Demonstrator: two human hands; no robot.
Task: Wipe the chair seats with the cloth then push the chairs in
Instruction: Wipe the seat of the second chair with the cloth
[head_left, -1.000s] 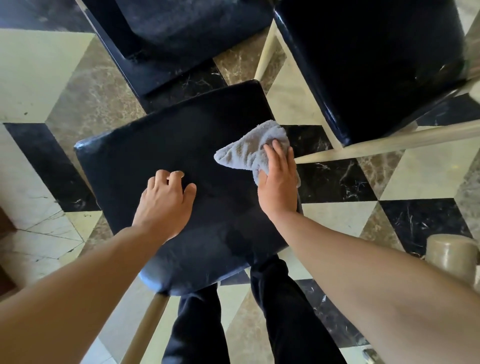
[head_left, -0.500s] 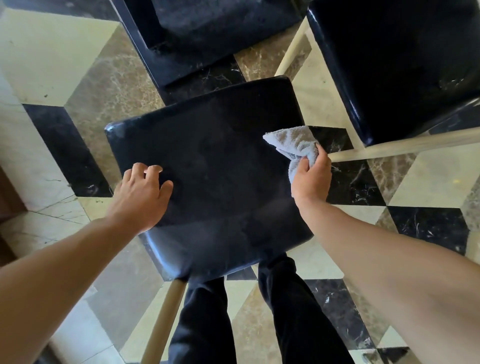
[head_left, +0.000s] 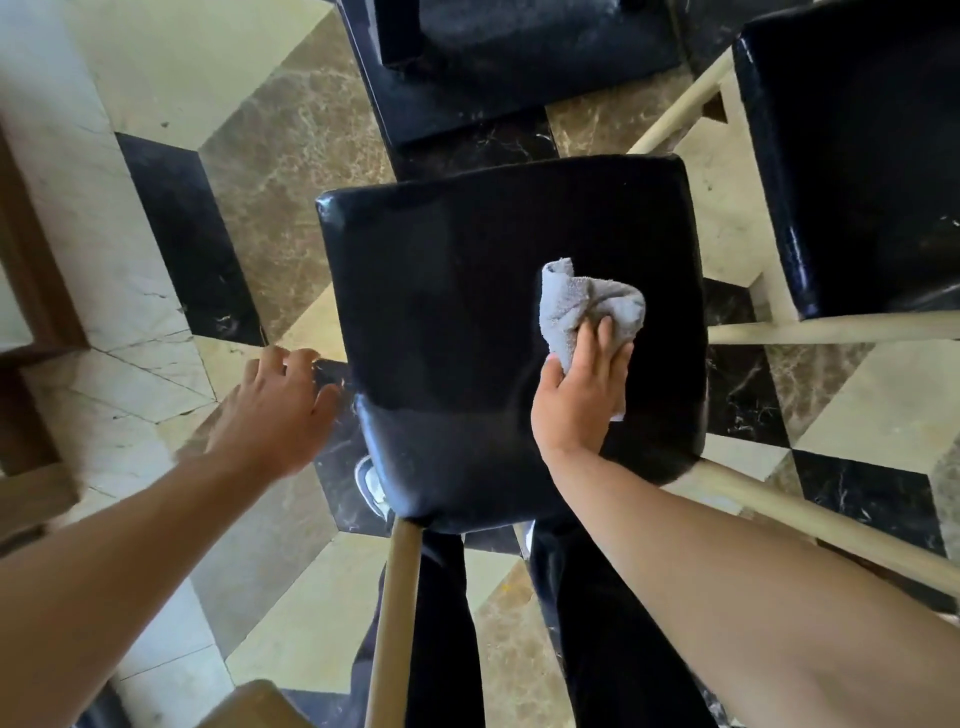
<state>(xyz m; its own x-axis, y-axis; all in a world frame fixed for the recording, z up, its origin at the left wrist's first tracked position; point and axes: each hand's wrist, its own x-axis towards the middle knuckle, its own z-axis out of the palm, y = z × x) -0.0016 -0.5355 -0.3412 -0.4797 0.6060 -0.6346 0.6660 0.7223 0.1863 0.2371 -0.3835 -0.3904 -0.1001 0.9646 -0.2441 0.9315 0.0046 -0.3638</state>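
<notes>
While the person stands over it, the black chair seat (head_left: 467, 332) sits squarely beneath them, glossy and dark, on pale wooden legs. The right hand (head_left: 576, 400) rests on the seat's right half with the grey cloth (head_left: 582, 306) under it, the thumb and fingers curled round the bunched fabric; most of the cloth sticks out beyond the fingertips toward the seat's far edge. The left hand (head_left: 280, 405) hangs just off the seat's left edge, over the marble floor (head_left: 291, 171), blurred, its fingers loosely bent and holding nothing; I cannot tell whether it touches the seat's edge. Beyond the seat's far side stands another black chair (head_left: 498, 67), and off its right side a third chair (head_left: 857, 156) with the same pale frame. Below the seat's near edge show the person's dark trouser legs (head_left: 613, 634) and a white shoe (head_left: 371, 486) peeking out at the seat's near left corner.
</notes>
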